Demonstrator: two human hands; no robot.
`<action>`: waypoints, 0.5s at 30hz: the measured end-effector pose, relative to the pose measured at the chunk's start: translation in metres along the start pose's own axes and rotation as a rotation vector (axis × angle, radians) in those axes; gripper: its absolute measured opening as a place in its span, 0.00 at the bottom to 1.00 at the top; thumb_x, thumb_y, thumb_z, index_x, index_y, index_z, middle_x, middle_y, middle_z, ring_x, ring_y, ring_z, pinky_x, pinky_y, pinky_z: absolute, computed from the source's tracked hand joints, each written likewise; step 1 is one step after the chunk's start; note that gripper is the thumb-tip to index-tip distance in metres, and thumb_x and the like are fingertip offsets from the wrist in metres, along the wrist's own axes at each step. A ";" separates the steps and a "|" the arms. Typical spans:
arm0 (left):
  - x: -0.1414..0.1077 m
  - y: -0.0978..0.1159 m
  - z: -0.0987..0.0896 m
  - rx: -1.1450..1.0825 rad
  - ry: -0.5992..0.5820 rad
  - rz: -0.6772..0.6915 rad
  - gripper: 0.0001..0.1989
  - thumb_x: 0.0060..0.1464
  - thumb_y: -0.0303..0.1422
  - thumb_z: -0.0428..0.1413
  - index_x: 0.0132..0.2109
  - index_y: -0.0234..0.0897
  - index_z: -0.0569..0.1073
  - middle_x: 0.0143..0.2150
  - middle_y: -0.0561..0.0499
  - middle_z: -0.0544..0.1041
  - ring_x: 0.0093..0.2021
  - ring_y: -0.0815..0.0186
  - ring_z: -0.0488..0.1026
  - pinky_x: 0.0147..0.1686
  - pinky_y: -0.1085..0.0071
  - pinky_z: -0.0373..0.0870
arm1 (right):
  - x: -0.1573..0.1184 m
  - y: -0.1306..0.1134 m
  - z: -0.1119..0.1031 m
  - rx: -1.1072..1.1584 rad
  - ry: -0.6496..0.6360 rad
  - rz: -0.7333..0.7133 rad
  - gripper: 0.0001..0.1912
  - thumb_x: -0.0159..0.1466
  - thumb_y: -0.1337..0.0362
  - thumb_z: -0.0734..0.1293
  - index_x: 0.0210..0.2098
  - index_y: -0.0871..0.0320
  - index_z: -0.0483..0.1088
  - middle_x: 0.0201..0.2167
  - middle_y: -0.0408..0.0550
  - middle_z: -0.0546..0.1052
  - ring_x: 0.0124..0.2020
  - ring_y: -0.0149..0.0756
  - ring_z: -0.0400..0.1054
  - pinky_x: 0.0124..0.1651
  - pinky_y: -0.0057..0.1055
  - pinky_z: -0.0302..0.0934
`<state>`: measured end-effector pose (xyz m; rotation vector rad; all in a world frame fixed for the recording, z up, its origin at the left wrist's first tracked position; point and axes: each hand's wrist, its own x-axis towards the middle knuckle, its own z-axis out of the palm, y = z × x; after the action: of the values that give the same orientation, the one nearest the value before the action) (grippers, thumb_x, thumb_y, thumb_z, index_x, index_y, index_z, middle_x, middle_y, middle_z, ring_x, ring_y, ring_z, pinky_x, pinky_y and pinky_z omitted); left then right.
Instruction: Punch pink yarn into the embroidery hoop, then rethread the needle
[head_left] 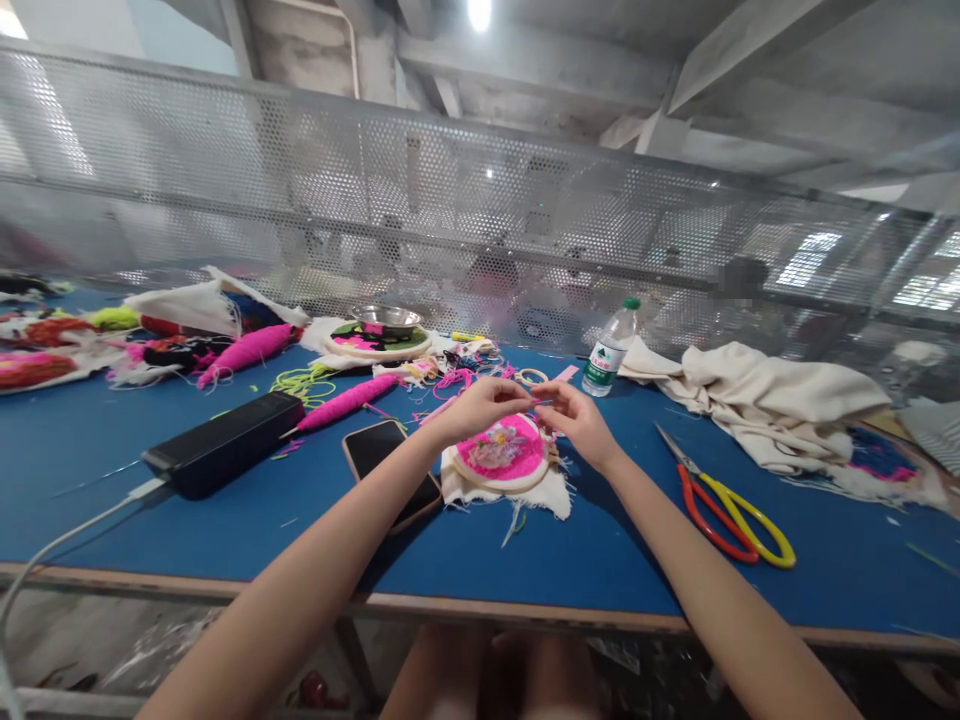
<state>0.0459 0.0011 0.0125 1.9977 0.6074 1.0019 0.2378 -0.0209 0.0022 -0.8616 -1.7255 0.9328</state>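
Both hands meet above a round embroidery hoop (504,455) of pink fabric with a pale flower pattern, its ragged white cloth edge lying on the blue table. My left hand (491,405) has its fingers pinched together at the tips, close to a thin pink thread. My right hand (576,415) is also pinched, with a small thin piece near its fingertips. What exactly each hand holds is too small to make out. A phone (386,462) lies left of the hoop, partly under my left forearm.
Scissors (724,510) with red and yellow handles lie right on the blue table (600,560). A bottle (609,350) and cream cloth (765,400) stand behind. Leftward are a black power bank (225,443) with cable, pink yarn (349,402) and another hoop (379,340). A perforated metal screen (450,200) backs the table.
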 end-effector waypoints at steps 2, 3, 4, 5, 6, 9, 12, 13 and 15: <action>0.001 0.003 0.002 0.018 0.031 -0.001 0.08 0.55 0.34 0.56 0.36 0.32 0.76 0.32 0.48 0.77 0.33 0.69 0.71 0.35 0.71 0.66 | 0.001 0.004 0.000 0.008 -0.010 -0.008 0.13 0.56 0.58 0.70 0.40 0.55 0.70 0.33 0.45 0.75 0.30 0.33 0.69 0.34 0.31 0.65; 0.001 0.004 0.002 0.037 0.056 0.000 0.08 0.55 0.33 0.56 0.36 0.32 0.76 0.32 0.49 0.77 0.33 0.69 0.71 0.35 0.71 0.66 | 0.002 0.005 -0.001 0.011 -0.014 -0.012 0.13 0.56 0.58 0.70 0.39 0.55 0.70 0.31 0.44 0.74 0.29 0.33 0.69 0.34 0.31 0.65; 0.001 0.005 0.003 0.063 0.092 0.003 0.07 0.55 0.32 0.56 0.35 0.32 0.76 0.32 0.49 0.77 0.33 0.69 0.70 0.35 0.71 0.66 | 0.002 0.006 -0.002 0.011 -0.009 -0.015 0.12 0.57 0.58 0.70 0.37 0.56 0.70 0.28 0.43 0.74 0.28 0.32 0.68 0.34 0.31 0.65; 0.002 0.006 0.004 0.093 0.136 0.006 0.07 0.55 0.31 0.56 0.35 0.32 0.76 0.32 0.49 0.77 0.33 0.69 0.70 0.34 0.71 0.66 | 0.003 0.007 -0.002 0.009 0.004 -0.019 0.11 0.57 0.57 0.70 0.36 0.56 0.70 0.27 0.42 0.73 0.27 0.32 0.67 0.34 0.31 0.64; 0.002 0.007 0.005 0.127 0.183 0.009 0.06 0.54 0.31 0.56 0.35 0.32 0.77 0.31 0.49 0.77 0.32 0.69 0.70 0.34 0.71 0.66 | 0.003 0.007 -0.002 0.008 0.021 -0.021 0.11 0.57 0.57 0.70 0.35 0.56 0.70 0.25 0.41 0.72 0.26 0.32 0.67 0.33 0.30 0.64; 0.002 0.008 0.006 0.255 0.307 0.037 0.06 0.55 0.31 0.57 0.35 0.33 0.77 0.31 0.49 0.76 0.31 0.69 0.69 0.33 0.72 0.65 | 0.004 0.005 -0.002 -0.006 0.075 -0.030 0.12 0.57 0.55 0.71 0.32 0.57 0.70 0.23 0.41 0.72 0.24 0.31 0.65 0.31 0.30 0.62; 0.000 0.007 0.006 0.395 0.365 0.146 0.06 0.56 0.31 0.57 0.35 0.34 0.77 0.30 0.50 0.75 0.31 0.69 0.68 0.33 0.71 0.65 | 0.003 0.003 -0.002 -0.038 0.108 -0.048 0.13 0.56 0.54 0.71 0.31 0.57 0.70 0.22 0.41 0.71 0.22 0.31 0.63 0.28 0.29 0.59; 0.000 0.006 0.006 0.445 0.372 0.190 0.06 0.56 0.31 0.56 0.35 0.34 0.77 0.30 0.50 0.75 0.31 0.68 0.68 0.34 0.71 0.65 | 0.003 0.003 -0.001 -0.050 0.115 -0.054 0.13 0.55 0.54 0.71 0.30 0.57 0.70 0.22 0.41 0.71 0.22 0.31 0.62 0.28 0.29 0.58; 0.000 0.003 0.006 0.559 0.377 0.266 0.06 0.58 0.30 0.55 0.35 0.35 0.77 0.30 0.50 0.74 0.32 0.67 0.68 0.36 0.70 0.65 | 0.001 0.002 0.000 -0.077 0.127 -0.066 0.13 0.55 0.54 0.71 0.29 0.57 0.70 0.21 0.41 0.70 0.21 0.31 0.62 0.27 0.29 0.57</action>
<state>0.0506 -0.0028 0.0127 2.4371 0.9189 1.5192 0.2376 -0.0189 0.0012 -0.8893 -1.6788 0.7556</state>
